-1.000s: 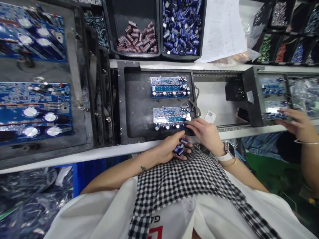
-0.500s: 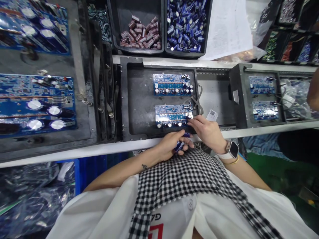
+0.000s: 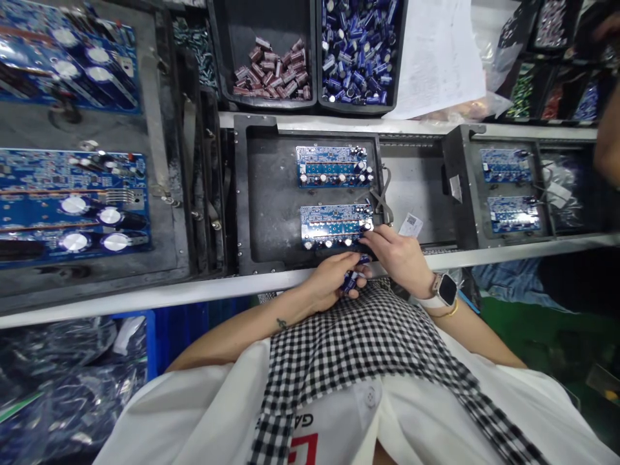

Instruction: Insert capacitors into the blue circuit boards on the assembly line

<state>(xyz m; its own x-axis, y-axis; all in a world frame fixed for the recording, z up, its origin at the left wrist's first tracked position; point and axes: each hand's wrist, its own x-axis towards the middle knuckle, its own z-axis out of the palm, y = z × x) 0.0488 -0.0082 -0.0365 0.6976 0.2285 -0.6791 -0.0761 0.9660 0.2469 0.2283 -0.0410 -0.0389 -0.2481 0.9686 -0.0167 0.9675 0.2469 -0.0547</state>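
Several blue capacitors (image 3: 351, 281) are gathered in the curled fingers of my left hand (image 3: 334, 276), just in front of the tray's near edge. My right hand (image 3: 394, 253) has its fingertips pinched at the lower right corner of the nearer blue circuit board (image 3: 332, 223); whatever is between them is hidden. Capacitors stand along that board's near edge. Behind it a second circuit board (image 3: 332, 166), also fitted with capacitors, lies in the same black tray (image 3: 271, 194).
Beyond the tray stand a bin of brown capacitors (image 3: 274, 71) and a bin of blue capacitors (image 3: 358, 58). At left are larger boards (image 3: 72, 206) with big capacitors. Another tray (image 3: 465, 187) sits to the right, and a co-worker's arm (image 3: 609, 142) shows at the right edge.
My right hand has shifted slightly left at the board's corner. My left-hand fingers have curled closer around the capacitors. The co-worker's arm at the right has moved.
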